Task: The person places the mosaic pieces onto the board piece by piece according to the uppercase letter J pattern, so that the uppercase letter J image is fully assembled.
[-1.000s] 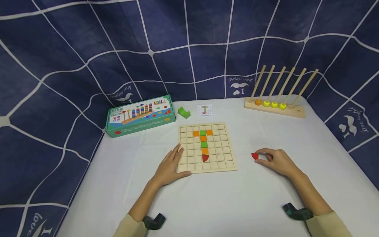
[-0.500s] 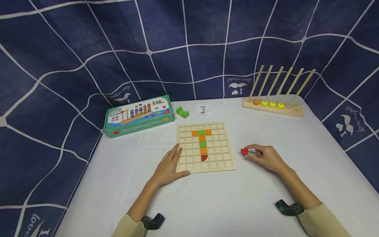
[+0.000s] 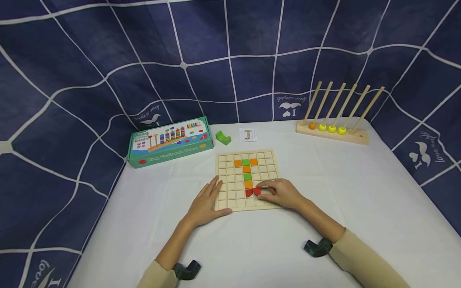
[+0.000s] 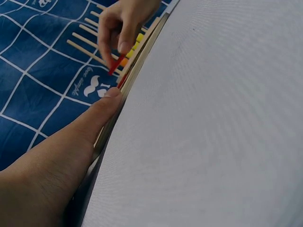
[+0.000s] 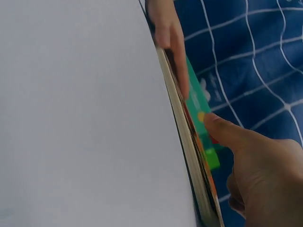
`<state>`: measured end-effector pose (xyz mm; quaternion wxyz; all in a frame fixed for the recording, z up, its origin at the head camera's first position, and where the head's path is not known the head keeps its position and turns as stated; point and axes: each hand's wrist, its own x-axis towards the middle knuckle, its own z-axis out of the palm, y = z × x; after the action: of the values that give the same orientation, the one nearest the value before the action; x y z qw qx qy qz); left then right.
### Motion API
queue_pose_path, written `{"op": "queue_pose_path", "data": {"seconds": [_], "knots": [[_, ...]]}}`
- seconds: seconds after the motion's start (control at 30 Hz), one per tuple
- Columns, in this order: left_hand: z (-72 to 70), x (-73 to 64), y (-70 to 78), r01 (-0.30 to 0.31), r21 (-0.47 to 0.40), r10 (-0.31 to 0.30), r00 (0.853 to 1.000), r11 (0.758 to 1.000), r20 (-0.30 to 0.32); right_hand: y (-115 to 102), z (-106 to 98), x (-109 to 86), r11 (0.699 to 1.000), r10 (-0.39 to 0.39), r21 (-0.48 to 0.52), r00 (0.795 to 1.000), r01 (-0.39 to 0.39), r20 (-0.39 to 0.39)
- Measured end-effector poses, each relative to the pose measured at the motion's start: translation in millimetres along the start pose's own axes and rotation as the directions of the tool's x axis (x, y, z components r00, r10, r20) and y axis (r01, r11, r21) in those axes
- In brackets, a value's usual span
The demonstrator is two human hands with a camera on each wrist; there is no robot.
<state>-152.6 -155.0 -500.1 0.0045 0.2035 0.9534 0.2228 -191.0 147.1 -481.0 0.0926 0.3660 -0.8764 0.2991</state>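
Observation:
A square wooden grid board (image 3: 230, 202) lies on the table, with orange and green square tiles in a T shape. Below the column sits a red quarter-round tile (image 3: 249, 193). Between thumb and fingers, my right hand (image 3: 284, 193) pinches a second red quarter-round tile (image 3: 257, 191), just right of the first. The left wrist view shows this held tile (image 4: 115, 66) tilted and slightly above the board. My left hand (image 3: 204, 205) rests at the board's front left corner, fingers extended over the left edge and thumb along the front edge.
Behind the board lie a green curved block (image 3: 223, 138) and a small pattern card (image 3: 248, 135). A green game box (image 3: 171, 142) stands at the back left. At the back right is a wooden peg rack (image 3: 333, 134) with orange and yellow beads. Dark blue cloth (image 3: 205, 48) hangs behind.
My right hand has moved left with the red quarter-round tile, from the table right of the board to over the board. The left hand has stayed at the corner.

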Motion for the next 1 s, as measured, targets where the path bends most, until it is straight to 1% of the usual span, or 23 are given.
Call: {"op": "queue_pose_path", "data": {"seconds": [0.2, 0.37, 0.5, 0.63, 0.8, 1.0], "knots": [[0.1, -0.3, 2.2, -0.005, -0.002, 0.005, 1.000, 1.000, 0.001, -12.4, 19.7, 20.7, 1.000, -0.031, -0.003, 0.999, 0.031, 0.030], [0.2, 0.5, 3.5, -0.010, -0.001, 0.010, 1.000, 1.000, -0.002, -16.4, 29.9, 29.0, 1.000, -0.025, -0.005, 0.998, 0.026, 0.053], [0.0, 1.4, 4.1, -0.012, -0.005, 0.012, 1.000, 1.000, -0.006, -16.6, 33.1, 29.9, 1.000, -0.006, -0.014, 0.998, 0.007, 0.068], [-0.5, 2.4, 4.1, -0.014, -0.013, 0.014, 1.000, 1.000, -0.011, -15.5, 34.2, 29.7, 1.000, 0.011, -0.027, 0.998, -0.009, 0.063], [0.7, 2.6, 2.9, -0.010, -0.010, 0.010, 1.000, 1.000, -0.007, -15.2, 33.8, 29.7, 1.000, 0.014, -0.023, 0.998, -0.012, 0.066], [3.4, 0.9, 1.8, 0.007, -0.012, -0.007, 1.000, 1.000, 0.002, -17.0, 27.6, 25.4, 0.998, 0.015, -0.066, 0.994, -0.008, 0.107]]}}
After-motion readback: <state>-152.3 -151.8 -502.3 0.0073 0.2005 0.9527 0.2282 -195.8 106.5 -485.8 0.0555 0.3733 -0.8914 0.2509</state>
